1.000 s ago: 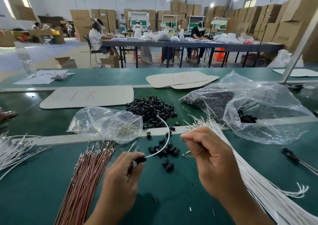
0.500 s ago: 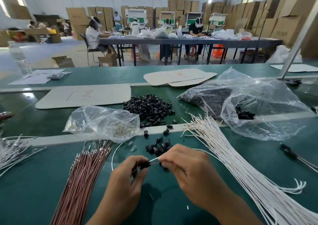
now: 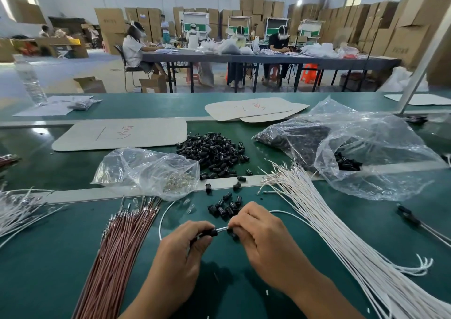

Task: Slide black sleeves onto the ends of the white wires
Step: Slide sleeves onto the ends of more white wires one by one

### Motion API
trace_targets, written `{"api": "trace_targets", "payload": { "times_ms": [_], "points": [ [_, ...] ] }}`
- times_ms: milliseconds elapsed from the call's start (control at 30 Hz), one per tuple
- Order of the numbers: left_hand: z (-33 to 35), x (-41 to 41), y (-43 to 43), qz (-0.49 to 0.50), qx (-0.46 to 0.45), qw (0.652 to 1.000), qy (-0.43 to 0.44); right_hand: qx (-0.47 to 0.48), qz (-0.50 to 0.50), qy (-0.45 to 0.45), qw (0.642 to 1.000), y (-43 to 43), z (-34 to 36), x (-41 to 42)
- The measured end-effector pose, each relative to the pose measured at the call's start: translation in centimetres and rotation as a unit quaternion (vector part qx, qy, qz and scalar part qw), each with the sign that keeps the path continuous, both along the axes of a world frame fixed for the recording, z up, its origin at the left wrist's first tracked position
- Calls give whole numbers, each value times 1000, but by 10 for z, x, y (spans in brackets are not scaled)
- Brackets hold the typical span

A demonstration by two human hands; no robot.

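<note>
Head view shows your left hand (image 3: 181, 250) pinching a black sleeve (image 3: 211, 232) and your right hand (image 3: 260, 239) pinching the white wire (image 3: 223, 228) tip just beside it, so keep both straight in line and push gently.

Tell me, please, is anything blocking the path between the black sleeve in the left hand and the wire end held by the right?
Nothing visible: the black sleeve and wire end meet directly between the left hand and right hand.
</note>
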State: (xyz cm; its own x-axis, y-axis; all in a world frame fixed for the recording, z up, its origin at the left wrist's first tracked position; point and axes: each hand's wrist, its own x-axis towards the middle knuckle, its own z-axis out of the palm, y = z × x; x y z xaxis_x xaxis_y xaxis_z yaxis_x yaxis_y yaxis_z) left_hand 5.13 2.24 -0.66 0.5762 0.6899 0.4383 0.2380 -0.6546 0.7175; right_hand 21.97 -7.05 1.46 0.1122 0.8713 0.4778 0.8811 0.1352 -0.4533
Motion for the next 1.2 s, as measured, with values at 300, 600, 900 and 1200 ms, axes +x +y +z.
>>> {"api": "trace_targets", "payload": {
  "times_ms": [300,600,900,1200],
  "points": [
    [-5,2,-1,-13,-1,1000,-3,12,29,-11,999,1,-1,-5],
    [-2,1,-1,-17,15,1000,2,-13,33,43,998,1,-3,-7],
    [-6,-1,1,-36,50,997,38,-22,36,10,999,3,-6,-12],
    [-4,-4,1,-25,106,991,81,-22,44,6,999,5,-9,-14]
  ]
}}
